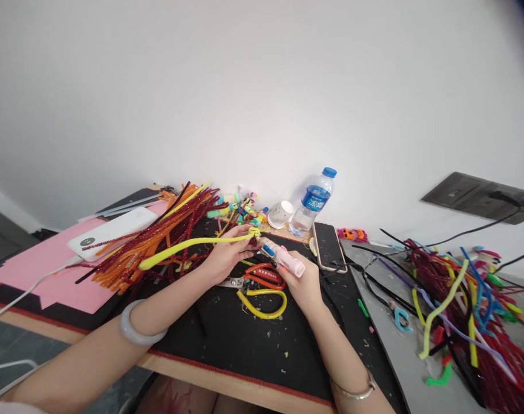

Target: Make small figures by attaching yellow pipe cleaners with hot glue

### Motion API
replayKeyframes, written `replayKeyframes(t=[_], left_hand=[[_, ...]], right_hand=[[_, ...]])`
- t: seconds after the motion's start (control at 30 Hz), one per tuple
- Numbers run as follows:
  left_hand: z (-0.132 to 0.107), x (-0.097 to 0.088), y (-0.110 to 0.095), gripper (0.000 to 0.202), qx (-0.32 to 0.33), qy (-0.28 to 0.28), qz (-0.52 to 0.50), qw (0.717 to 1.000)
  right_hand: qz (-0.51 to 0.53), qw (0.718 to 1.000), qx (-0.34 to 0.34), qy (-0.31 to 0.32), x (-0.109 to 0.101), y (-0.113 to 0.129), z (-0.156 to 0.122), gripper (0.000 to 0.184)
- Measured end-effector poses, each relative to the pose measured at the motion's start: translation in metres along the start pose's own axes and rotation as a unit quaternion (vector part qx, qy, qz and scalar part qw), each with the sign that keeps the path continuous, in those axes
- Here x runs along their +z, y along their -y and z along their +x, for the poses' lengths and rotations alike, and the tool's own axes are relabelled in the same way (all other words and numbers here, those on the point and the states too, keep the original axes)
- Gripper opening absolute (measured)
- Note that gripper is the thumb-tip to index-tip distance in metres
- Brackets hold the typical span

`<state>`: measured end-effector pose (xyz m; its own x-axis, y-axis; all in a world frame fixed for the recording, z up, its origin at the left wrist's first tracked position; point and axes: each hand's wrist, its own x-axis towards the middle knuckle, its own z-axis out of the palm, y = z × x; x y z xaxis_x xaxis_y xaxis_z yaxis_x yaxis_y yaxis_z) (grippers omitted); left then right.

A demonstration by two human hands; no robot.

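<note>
My left hand (225, 257) pinches a yellow pipe cleaner (191, 244) near its coiled end. The long free end trails left over the forearm side. In my right hand (305, 283) is a pink stick-shaped tool (290, 261) with a blue part near its front; its kind is not clear. The tool's front points at the coiled yellow end, and I cannot tell whether they touch. Just below both hands, scissors (265, 316) with orange and yellow handles lie on the black mat (244, 351). My right fingertips are partly hidden behind the tool.
Orange and dark red pipe cleaners (158, 247) lie left, over pink paper (67, 282) and a white power bank (113, 230). Along the wall are small colourful figures (251, 210), a paper cup (280, 214), a water bottle (316, 198) and a phone (329, 246). Mixed pipe cleaners (481, 322) pile up right.
</note>
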<state>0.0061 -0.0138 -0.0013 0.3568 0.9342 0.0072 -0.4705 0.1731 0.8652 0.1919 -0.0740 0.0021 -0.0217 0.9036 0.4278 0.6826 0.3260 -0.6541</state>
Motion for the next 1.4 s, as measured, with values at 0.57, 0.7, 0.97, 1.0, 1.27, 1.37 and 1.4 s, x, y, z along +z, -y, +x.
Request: replayKeyframes(t=[0.57, 0.7, 0.97, 1.0, 1.27, 1.37, 1.4], left_hand=[[0.0028, -0.002, 0.0029, 0.031, -0.005, -0.009, -0.035, 0.999], [0.0032, -0.0015, 0.0029, 0.031, -0.007, -0.013, -0.034, 0.999], [0.0035, -0.0017, 0.0022, 0.032, -0.009, -0.016, -0.039, 0.999], [0.0035, -0.0016, 0.0021, 0.032, -0.008, -0.016, -0.039, 0.999], [0.0038, -0.0005, -0.0009, 0.033, 0.06, -0.066, -0.007, 0.996], [0.0051, -0.0014, -0.0013, 0.033, 0.1, -0.111, 0.048, 0.988], [0.0056, -0.0021, -0.001, 0.033, 0.111, -0.122, 0.072, 0.984]], right_hand=[[-0.016, 1.0, 0.003, -0.004, 0.0003, -0.0029, -0.0006, 0.014], [-0.021, 1.0, 0.004, -0.006, 0.0005, -0.0037, -0.0004, 0.014], [-0.022, 1.0, 0.005, -0.004, -0.0001, -0.0019, 0.0001, 0.014], [-0.026, 1.0, 0.007, -0.003, -0.0002, -0.002, 0.0002, 0.014], [-0.18, 0.983, 0.044, -0.005, -0.0032, -0.0082, 0.0039, 0.02], [-0.245, 0.967, 0.071, -0.02, -0.0036, -0.0095, 0.0043, 0.023], [-0.263, 0.961, 0.085, -0.023, -0.0032, -0.0101, 0.0041, 0.027]])
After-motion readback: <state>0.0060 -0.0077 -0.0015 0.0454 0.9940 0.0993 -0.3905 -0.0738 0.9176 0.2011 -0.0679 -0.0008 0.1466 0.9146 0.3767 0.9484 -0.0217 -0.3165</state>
